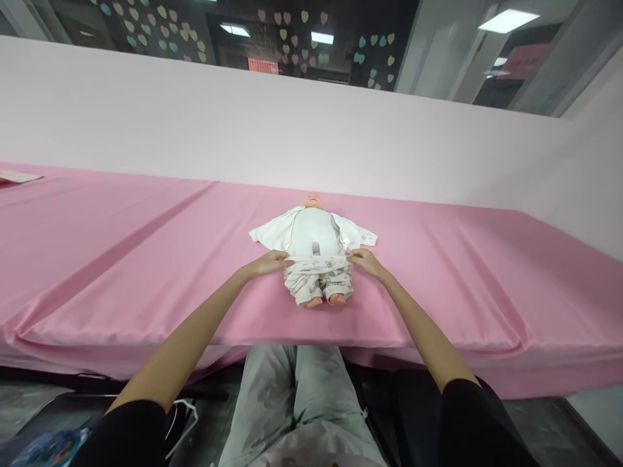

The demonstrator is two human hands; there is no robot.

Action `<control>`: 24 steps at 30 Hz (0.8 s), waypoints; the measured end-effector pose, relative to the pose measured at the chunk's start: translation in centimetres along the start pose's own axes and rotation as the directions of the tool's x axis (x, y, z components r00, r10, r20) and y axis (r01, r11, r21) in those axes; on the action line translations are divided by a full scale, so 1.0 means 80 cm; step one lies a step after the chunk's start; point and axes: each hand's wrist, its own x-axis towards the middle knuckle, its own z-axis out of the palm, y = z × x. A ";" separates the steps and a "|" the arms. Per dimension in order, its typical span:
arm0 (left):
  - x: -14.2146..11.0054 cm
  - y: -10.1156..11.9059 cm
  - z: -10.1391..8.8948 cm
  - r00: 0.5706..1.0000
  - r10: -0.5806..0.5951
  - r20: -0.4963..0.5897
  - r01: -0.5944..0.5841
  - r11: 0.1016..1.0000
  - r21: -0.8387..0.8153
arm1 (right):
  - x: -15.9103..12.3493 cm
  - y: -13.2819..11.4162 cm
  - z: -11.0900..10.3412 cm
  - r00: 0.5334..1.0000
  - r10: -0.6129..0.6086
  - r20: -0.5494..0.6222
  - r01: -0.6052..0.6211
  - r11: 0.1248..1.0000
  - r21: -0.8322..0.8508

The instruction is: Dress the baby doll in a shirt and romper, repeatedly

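The person's left hand [273, 261] and right hand [367, 261] pinch the printed trousers [300, 282] by the waistband [321, 263]: the feet [336, 299] of the baby doll [314, 227] are through, cloth bunched, white shirt [276, 230] open

One doll [314, 232], one pink cloth [146, 259] under it
Beside the doll's waist, one left hand [270, 261] and one right hand [367, 261], two in all; on the doll, two white sleeves [275, 228] and one pair of patterned trousers [318, 277]; at its end, two feet [337, 299]; nearer than the doll, two black sleeves [481, 421].
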 end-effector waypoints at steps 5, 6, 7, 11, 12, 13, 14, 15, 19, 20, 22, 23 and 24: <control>0.010 -0.013 0.017 0.992 0.084 -0.095 -0.085 0.996 -0.005 | -0.004 0.021 0.000 0.996 0.065 0.062 -0.079 0.965 0.248; 0.015 -0.014 0.019 0.986 0.093 -0.136 -0.094 0.996 0.002 | -0.003 0.021 0.001 0.998 0.057 0.040 -0.066 0.964 0.257; 0.019 -0.015 0.021 0.979 0.101 -0.175 -0.100 0.995 0.010 | -0.002 0.022 0.002 0.999 0.038 0.010 -0.039 0.969 0.245; 0.033 -0.018 0.026 0.938 0.131 -0.322 -0.103 0.989 0.105 | 0.016 0.020 0.014 0.992 -0.045 -0.122 0.066 0.982 0.175; 0.035 -0.019 0.027 0.923 0.144 -0.358 -0.098 0.985 0.141 | 0.022 0.019 0.019 0.987 -0.055 -0.154 0.081 0.983 0.164; 0.037 -0.020 0.029 0.905 0.152 -0.397 -0.089 0.981 0.174 | 0.030 0.019 0.024 0.981 -0.061 -0.186 0.091 0.984 0.156; 0.039 -0.021 0.031 0.886 0.158 -0.436 -0.078 0.977 0.196 | 0.037 0.018 0.030 0.974 -0.062 -0.217 0.096 0.984 0.150; 0.042 -0.022 0.032 0.868 0.162 -0.470 -0.069 0.976 0.209 | 0.045 0.018 0.036 0.968 -0.061 -0.244 0.099 0.984 0.145; 0.053 -0.024 0.029 0.850 0.217 -0.479 -0.095 0.960 0.264 | 0.078 0.019 0.052 0.959 -0.034 -0.281 0.083 0.983 0.165; 0.057 -0.023 0.025 0.855 0.242 -0.458 -0.111 0.949 0.294 | 0.085 0.019 0.053 0.960 -0.029 -0.277 0.080 0.981 0.174; 0.067 -0.020 0.017 0.855 0.290 -0.430 -0.137 0.926 0.352 | 0.100 0.020 0.052 0.964 -0.018 -0.266 0.072 0.978 0.197; 0.073 -0.020 0.012 0.848 0.310 -0.430 -0.146 0.917 0.372 | 0.107 0.021 0.051 0.966 -0.008 -0.260 0.066 0.975 0.213; 0.080 -0.020 0.008 0.837 0.324 -0.441 -0.151 0.911 0.384 | 0.115 0.022 0.049 0.967 0.004 -0.254 0.056 0.971 0.231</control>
